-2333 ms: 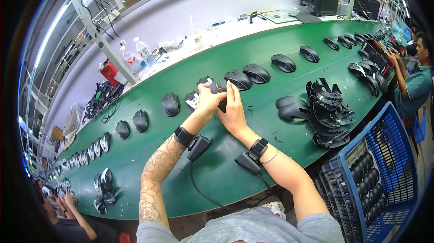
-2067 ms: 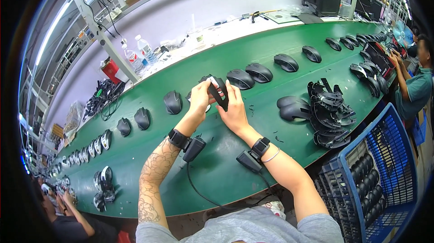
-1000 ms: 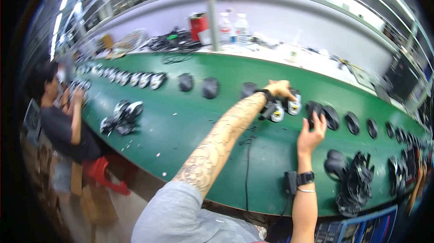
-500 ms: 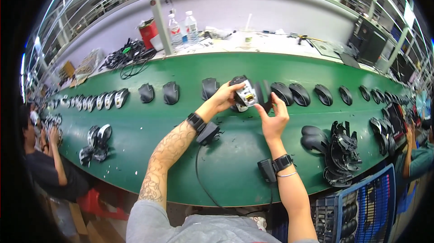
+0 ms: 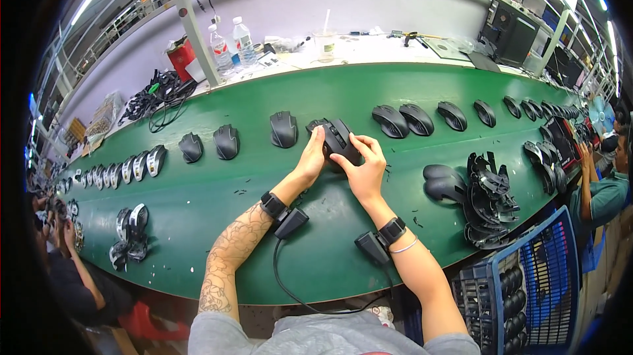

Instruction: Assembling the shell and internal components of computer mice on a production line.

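Observation:
A black computer mouse [image 5: 341, 136] is between my two hands above the green bench, with its dark top cover on. My left hand [image 5: 311, 159] grips its left side, thumb along the edge. From the right, my right hand [image 5: 364, 169] has its thumb on the near end and its fingers on the right side. Its underside is hidden. Just behind it, another dark part shows, mostly covered. A black mouse [image 5: 284, 129] lies to the left of my hands. On the right, two more black mice [image 5: 390, 121] [image 5: 417, 119] sit side by side.
A row of mice with white insides [image 5: 155, 160] runs left. Stacked black shells [image 5: 489, 190] lie right, near a blue crate [image 5: 534, 282]. Cables hang from the black wrist devices [image 5: 291, 224]. Bottles [image 5: 243, 41] stand on the back shelf. Co-workers [image 5: 603, 183] sit at both sides.
The black top cover, apart in my right hand before, now sits on the mouse and hides its white inside. Both hands have closed in around it. The whole view has shifted.

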Demonstrator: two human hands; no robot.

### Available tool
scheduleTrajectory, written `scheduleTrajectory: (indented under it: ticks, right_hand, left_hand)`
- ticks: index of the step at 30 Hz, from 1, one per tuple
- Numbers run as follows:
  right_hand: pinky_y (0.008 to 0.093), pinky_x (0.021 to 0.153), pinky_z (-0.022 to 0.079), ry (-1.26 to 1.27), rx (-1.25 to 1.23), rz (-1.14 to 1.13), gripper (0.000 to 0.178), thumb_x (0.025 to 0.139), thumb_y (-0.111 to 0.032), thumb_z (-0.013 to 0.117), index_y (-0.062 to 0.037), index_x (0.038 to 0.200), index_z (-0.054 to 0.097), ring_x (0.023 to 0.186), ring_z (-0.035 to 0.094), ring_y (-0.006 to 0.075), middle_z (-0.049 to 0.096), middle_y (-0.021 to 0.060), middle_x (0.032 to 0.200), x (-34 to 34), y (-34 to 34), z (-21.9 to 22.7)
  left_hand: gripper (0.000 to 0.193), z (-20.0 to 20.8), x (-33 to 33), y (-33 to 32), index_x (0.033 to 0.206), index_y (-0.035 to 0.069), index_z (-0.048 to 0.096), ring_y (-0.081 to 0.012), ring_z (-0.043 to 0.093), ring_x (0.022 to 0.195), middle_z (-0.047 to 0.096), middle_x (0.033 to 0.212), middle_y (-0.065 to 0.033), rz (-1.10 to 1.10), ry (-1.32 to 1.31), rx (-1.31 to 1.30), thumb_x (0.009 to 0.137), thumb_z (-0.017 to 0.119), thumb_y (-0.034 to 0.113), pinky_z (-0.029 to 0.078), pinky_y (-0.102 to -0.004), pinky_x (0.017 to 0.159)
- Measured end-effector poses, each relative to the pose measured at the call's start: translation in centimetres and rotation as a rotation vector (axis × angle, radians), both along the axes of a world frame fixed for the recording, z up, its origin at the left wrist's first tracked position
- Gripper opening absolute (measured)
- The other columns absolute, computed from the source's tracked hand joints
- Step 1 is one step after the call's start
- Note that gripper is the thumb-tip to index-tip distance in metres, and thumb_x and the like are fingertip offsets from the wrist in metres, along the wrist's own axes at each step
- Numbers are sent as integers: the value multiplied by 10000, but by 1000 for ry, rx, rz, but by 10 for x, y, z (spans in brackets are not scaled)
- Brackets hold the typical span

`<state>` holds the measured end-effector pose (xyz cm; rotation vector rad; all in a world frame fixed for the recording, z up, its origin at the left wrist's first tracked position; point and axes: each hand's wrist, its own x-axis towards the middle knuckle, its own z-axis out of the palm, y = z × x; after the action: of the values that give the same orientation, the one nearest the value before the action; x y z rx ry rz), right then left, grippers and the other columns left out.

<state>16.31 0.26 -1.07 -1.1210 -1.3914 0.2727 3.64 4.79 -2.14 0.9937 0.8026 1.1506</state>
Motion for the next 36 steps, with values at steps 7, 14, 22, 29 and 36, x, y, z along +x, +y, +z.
scheduleTrajectory:
  ticks: [7, 14, 22, 29, 36]
  right_hand:
    - [326, 795, 460, -10, -9, 34, 494, 605, -159, 790, -3, 1043, 623, 890, 572, 231, 580, 115, 970, 3, 0, 0]
    - [347, 840, 433, -116, -29, 9, 512, 619, -174, 776, -23, 1079, 610, 974, 519, 255, 550, 127, 1042, 0, -2, -5]
    - [340, 890, 409, 271, -85, 155, 634, 739, -277, 709, -64, 1277, 452, 1004, 502, 237, 437, 158, 1239, -7, 5, -16]
    - [296, 822, 427, 1070, -560, 603, 315, 848, -329, 571, -32, 952, 547, 863, 543, 135, 582, 51, 942, 1, 10, -27]
    - [293, 808, 426, 1128, -574, 577, 289, 839, -317, 587, -41, 917, 547, 851, 542, 140, 586, 48, 900, 2, 7, -26]
  left_hand:
    - [337, -2, -3, -1, 1166, 110, 406, -108, 483, 941, 511, 1049, -21, -18, 68, 156, 925, 460, 340, 396, -245, 815]
    - [378, 9, -3, -9, 1147, 101, 395, -108, 523, 896, 534, 1009, -30, -40, -51, 42, 867, 580, 273, 445, -238, 712]
    - [591, 29, -6, -13, 1132, 88, 348, -184, 587, 871, 541, 1005, -81, 74, -46, 73, 681, 720, 1, 517, -292, 706]
    - [496, 31, -10, -15, 1084, 93, 413, -190, 576, 910, 542, 990, -53, 73, -142, 79, 683, 686, -12, 513, -333, 772]
    - [477, 29, -7, -16, 1108, 64, 436, -194, 572, 929, 549, 1010, -67, 34, -175, 55, 697, 675, 22, 503, -328, 794]
